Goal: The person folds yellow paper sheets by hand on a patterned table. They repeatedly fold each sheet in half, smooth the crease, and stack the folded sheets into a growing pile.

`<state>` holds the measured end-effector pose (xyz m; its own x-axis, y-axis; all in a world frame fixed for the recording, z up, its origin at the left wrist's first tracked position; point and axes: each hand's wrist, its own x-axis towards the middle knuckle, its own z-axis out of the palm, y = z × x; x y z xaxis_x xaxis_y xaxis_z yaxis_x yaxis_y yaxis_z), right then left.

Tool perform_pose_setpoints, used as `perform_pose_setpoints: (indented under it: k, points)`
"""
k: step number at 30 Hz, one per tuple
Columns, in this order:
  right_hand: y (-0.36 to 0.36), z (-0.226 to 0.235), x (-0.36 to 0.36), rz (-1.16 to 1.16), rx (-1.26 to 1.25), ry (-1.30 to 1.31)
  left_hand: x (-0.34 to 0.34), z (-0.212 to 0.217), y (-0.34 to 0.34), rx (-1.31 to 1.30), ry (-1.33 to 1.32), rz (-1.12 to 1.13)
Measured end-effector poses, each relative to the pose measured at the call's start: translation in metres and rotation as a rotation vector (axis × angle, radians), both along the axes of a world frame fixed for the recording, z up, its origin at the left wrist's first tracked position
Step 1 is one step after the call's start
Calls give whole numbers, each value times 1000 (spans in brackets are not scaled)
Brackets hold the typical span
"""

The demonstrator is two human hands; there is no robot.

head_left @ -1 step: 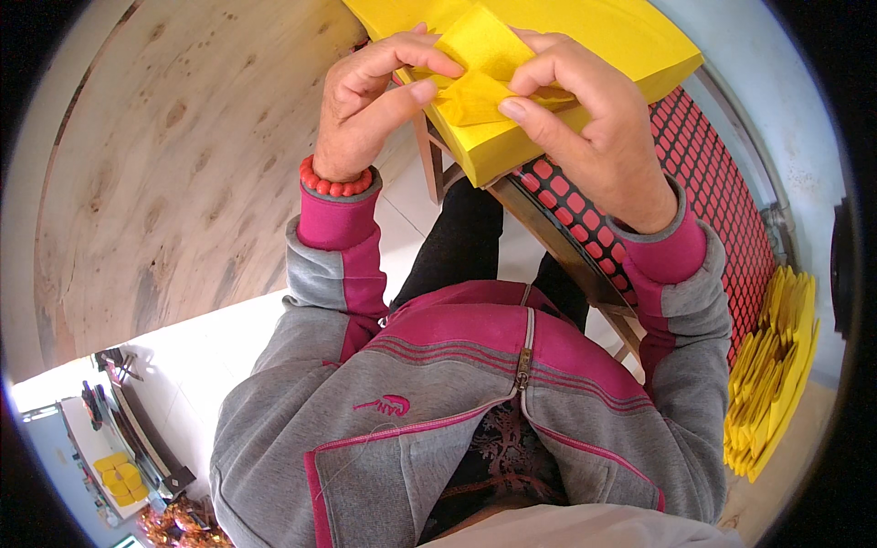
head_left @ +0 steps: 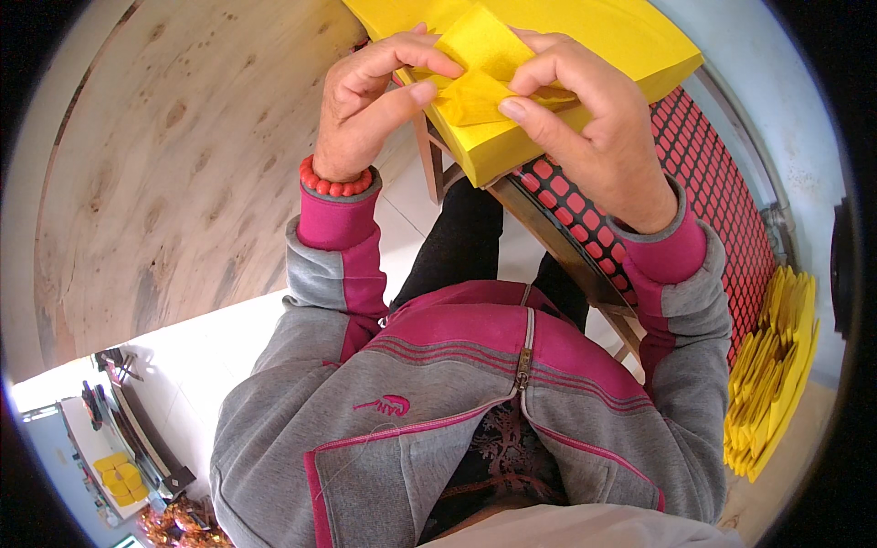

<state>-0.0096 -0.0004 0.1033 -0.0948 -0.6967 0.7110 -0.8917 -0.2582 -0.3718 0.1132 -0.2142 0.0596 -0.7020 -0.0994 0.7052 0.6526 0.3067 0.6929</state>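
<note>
Above the yellow stack, both my hands work on a creased piece of thin yellow cloth-like sheet (head_left: 489,46), part of it standing up and part folded toward me. My left hand (head_left: 370,87), with red beads at the wrist, is closed on its left side between thumb and forefinger. On the other side, my right hand (head_left: 589,110) pinches the fold with thumb and forefinger. Directly beneath lies a thick, flat-topped yellow stack (head_left: 630,46) with straight edges. The other fingers of both hands are partly hidden behind the sheet.
A large wooden board (head_left: 174,183) fills the left. The stack rests on a wooden-framed table or bench (head_left: 585,274) with a red-and-black patterned cover (head_left: 703,183). Folded yellow sheets (head_left: 772,374) are bunched at the right by the wall. Lower left, a white table (head_left: 82,438) holds yellow pieces.
</note>
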Motion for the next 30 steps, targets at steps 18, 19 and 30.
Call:
perform_pose_setpoints:
  k: [18,19,30]
  points:
    - [-2,8,3,19,-43,-26,-4,-7,0,-43,41,82]
    - [-1,11,5,1,-63,-15,-3,-9,-1,-10,16,96]
    - [83,7,59,-120,191,-285,-9,-15,-4,50,68,96]
